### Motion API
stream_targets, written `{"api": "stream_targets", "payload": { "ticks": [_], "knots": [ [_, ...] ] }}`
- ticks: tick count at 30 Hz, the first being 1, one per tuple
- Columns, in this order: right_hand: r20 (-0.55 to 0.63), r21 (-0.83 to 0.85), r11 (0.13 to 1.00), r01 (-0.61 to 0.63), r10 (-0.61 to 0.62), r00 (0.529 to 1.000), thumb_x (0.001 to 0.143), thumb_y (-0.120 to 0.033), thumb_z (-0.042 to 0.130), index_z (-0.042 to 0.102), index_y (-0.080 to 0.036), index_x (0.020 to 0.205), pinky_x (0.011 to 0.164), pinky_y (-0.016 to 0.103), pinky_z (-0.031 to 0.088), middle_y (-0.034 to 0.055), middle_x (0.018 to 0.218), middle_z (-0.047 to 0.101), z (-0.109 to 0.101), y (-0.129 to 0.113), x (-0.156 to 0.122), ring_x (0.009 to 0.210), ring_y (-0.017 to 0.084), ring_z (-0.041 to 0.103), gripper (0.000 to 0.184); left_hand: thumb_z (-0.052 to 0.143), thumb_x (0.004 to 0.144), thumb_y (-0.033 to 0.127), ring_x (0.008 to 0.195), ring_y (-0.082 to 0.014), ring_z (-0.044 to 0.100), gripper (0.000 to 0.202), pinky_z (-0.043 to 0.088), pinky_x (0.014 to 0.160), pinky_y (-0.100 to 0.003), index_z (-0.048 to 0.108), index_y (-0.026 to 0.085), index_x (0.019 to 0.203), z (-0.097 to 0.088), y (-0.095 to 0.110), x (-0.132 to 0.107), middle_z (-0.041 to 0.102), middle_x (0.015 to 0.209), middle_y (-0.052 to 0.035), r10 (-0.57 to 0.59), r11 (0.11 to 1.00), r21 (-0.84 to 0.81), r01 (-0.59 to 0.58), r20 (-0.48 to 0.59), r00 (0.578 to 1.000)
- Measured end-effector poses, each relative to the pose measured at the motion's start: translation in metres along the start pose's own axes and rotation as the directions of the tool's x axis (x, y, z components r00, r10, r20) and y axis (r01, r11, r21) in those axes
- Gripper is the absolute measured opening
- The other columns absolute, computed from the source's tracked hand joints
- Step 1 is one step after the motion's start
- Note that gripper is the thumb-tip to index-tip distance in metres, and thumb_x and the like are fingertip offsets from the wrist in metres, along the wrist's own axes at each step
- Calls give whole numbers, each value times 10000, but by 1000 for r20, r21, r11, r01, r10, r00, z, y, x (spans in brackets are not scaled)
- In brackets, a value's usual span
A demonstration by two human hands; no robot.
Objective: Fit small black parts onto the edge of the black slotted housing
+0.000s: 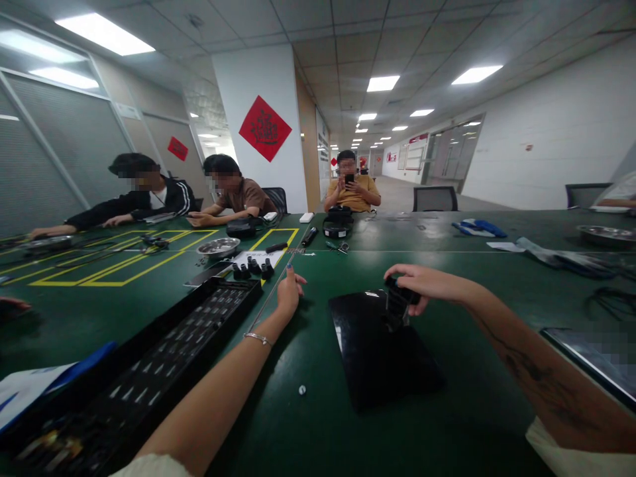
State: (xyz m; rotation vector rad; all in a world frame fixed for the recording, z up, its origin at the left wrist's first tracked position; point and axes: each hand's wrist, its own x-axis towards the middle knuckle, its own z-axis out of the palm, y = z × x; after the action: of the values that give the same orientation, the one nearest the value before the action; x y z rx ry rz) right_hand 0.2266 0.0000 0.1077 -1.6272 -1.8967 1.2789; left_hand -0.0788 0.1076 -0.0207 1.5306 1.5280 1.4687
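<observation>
Glossy black base plate (382, 368), head view: flat on green table (308, 437), between forearms; long axis slanting from far left to near right. Black post (396, 308) points up from plate's far right part, roughly upright. Right hand (411, 281) grasps post's top. Left hand (288, 291) released, fingers loosely spread, near far end of long black tray (236, 283). Small pale piece (302, 390) lies left of plate.
</observation>
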Motion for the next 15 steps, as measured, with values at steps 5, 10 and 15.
{"api": "stream_targets", "payload": {
  "ticks": [5, 10, 15],
  "knots": [
    [147, 76, 996, 39, -50, 988, 821, -190, 398, 374, -200, 1152, 555, 280, 554, 0, 714, 585, 7, 1, 3, 538, 118, 631, 332, 104, 817, 660, 412, -137, 448, 698, 362, 492, -261, 533, 190, 531, 0, -1, 0, 396, 377, 6, -20, 1000, -7, 20, 18, 1000],
    [168, 50, 998, 44, -52, 984, 847, -202, 363, 355, -196, 1135, 551, 278, 553, -8, 689, 578, 11, 1, 5, 537, 123, 636, 289, 134, 835, 601, 410, -134, 448, 652, 363, 496, -254, 540, 182, 544, 1, -1, 1, 392, 374, 13, -7, 1000, 26, 6, 42, 999],
    [114, -141, 988, 57, -41, 993, 872, -318, 397, 371, -169, 1088, 392, 185, 470, 0, 638, 583, 18, 7, 16, 427, 104, 583, 264, 300, 807, 432, 459, -140, 473, 419, 348, 503, -243, 556, 170, 605, 0, 10, -5, 452, 423, 20, 14, 976, 216, -38, 110, 994]
  ]
}}
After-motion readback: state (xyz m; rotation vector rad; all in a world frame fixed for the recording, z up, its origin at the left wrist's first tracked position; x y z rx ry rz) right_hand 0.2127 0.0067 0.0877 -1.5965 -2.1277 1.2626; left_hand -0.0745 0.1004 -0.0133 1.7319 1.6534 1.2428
